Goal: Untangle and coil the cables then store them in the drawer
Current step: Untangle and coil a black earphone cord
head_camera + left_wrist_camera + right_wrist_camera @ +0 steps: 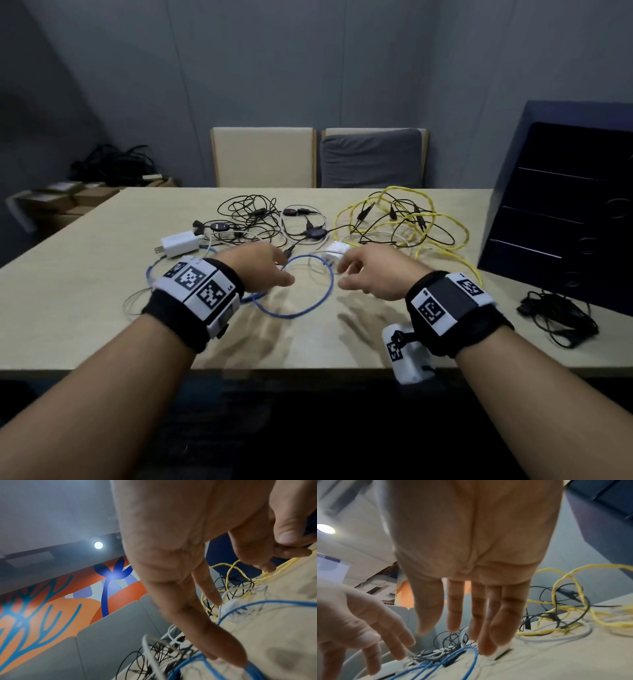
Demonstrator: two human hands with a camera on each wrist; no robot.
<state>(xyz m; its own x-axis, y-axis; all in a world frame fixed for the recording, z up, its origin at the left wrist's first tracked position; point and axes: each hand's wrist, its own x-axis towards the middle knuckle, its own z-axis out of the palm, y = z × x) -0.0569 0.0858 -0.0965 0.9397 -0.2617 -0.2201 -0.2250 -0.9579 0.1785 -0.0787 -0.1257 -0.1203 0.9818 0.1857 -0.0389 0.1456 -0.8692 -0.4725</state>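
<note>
Both forearms reach over the worktop [85, 274]. Left hand [260, 265] hangs with fingers spread and slack, holding nothing, above the blue cable [308, 305] loop. Right hand [370, 274], fingers straight and apart, hovers at the white charger [337, 251]. At 12 o'clock lie tangled black cables [253, 212]; at 1 o'clock the yellow cable [442, 219]; at 3 o'clock the dark drawer unit [561, 205].
</note>
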